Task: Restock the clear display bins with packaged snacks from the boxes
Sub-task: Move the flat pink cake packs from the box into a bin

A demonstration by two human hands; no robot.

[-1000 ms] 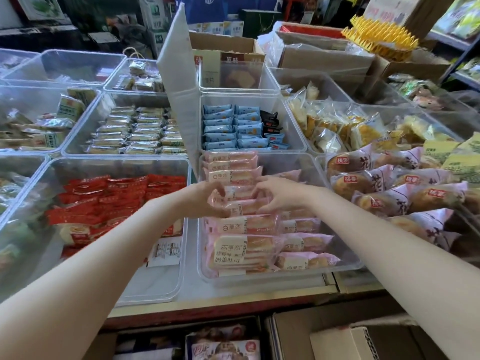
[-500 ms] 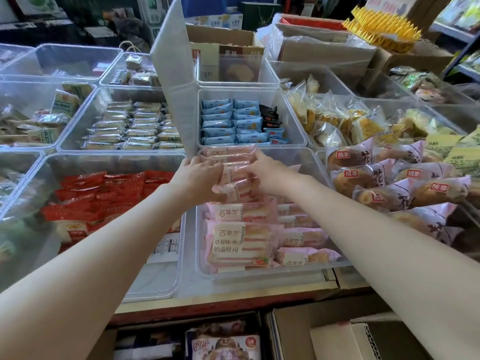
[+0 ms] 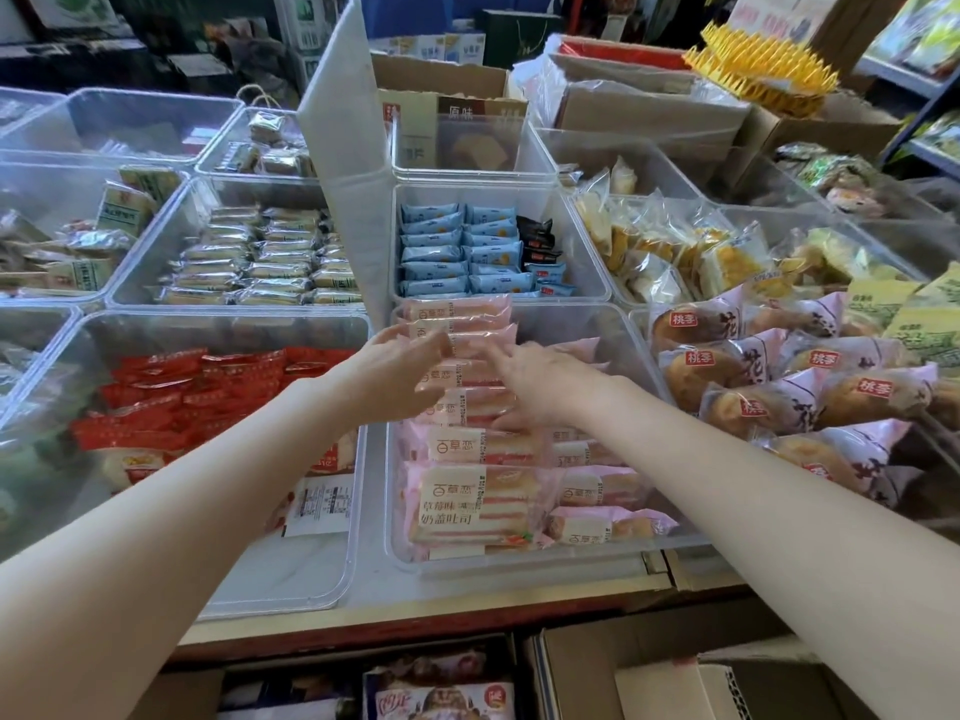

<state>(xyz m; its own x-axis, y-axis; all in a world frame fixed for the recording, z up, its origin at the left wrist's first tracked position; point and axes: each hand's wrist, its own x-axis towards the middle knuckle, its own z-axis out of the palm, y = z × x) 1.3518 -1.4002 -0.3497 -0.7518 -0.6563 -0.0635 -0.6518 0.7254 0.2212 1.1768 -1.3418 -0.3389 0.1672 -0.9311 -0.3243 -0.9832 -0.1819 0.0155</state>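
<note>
Both hands over the clear bin of pink-wrapped toast packs, which run in a row from the near wall to the far wall. Left hand at the left edge of the row, fingers spread and loosely bent, blurred; touching or just above the packs, cannot tell which. Right hand just beside it on the right, fingers fairly straight, laid flat on the upper packs, thumb against a pack's near edge. No pack visibly gripped by either hand.

Left of the left hand: bin of red-wrapped snacks. Beyond both hands: bin of blue packets with a few black ones at its right end; white divider panel standing upright just beyond the left hand. Right of the right hand: pile of round pastries in pink-and-clear wrappers, some overlapping the bin's edge. Below the forearms, under the counter edge: open cardboard boxes, one showing a printed snack pack.
</note>
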